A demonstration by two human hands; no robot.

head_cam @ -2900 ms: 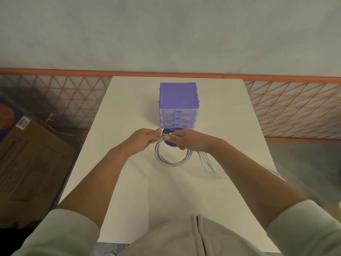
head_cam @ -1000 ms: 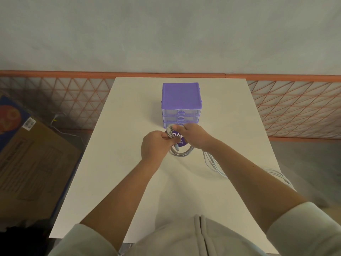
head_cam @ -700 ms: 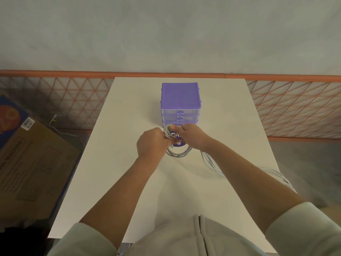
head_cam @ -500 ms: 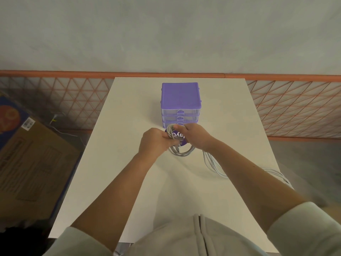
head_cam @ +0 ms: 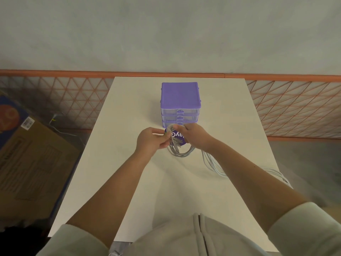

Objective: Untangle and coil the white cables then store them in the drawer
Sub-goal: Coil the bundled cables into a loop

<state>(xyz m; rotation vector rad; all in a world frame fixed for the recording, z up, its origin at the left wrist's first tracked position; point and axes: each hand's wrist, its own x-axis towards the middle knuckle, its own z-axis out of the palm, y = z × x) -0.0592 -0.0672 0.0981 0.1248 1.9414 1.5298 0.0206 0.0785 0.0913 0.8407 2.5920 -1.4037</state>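
I see both hands close together over the white worktop (head_cam: 129, 111), right in front of the purple drawer box (head_cam: 180, 104). The box stands near the far end of the worktop. It has three see-through drawers, one above the other, and all three look closed.

My left hand (head_cam: 152, 142) is curled around one side of a coil of white cable (head_cam: 178, 147). Its grip is closed on the bundled strands, with the thumb on top. My right hand (head_cam: 195, 136) holds the other side of the same coil, up near the top of the loop, and its grip is closed on the cable too. The bottom of the loop hangs below both hands and seems to touch the worktop, but I cannot be sure.

Behind the coil there is a round purple sticker (head_cam: 178, 135) with white letters, partly hidden by the cable and my fingers.

More loose white cables (head_cam: 212, 163) lie to the right, under my right forearm. They run across the worktop and go over its right edge.

A brown cardboard box (head_cam: 31, 159) sits on the floor to the left of the worktop. An orange wire fence (head_cam: 295, 108) runs behind everything.
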